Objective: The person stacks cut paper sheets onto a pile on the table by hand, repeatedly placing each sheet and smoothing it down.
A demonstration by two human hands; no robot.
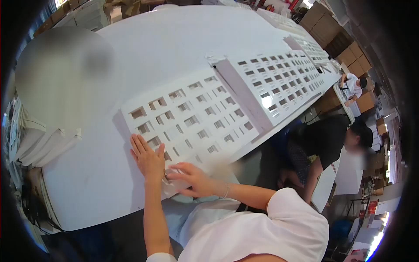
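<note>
A white panel (188,105) with rows of rectangular cut-outs lies on the white table in front of me. My left hand (149,159) rests flat on the panel's near left edge, fingers stretched out and thumb spread to the side. Close beside it, my right hand (194,179) is at the panel's near corner. Its fingers are slightly bent and apart, and I see nothing held in them. Pale, thin material (171,188) hangs below the corner under my hands; its kind cannot be made out. A blurred patch hides part of the panel's near edge.
Past a purplish-grey strip (242,94), a glossy white panel (279,81) with dark openings lies farther along the table (174,39). White sheets (48,146) stack at the left. A person in black (318,144) bends beside the table; another (353,85) sits farther off. Cardboard boxes (321,24) stand behind.
</note>
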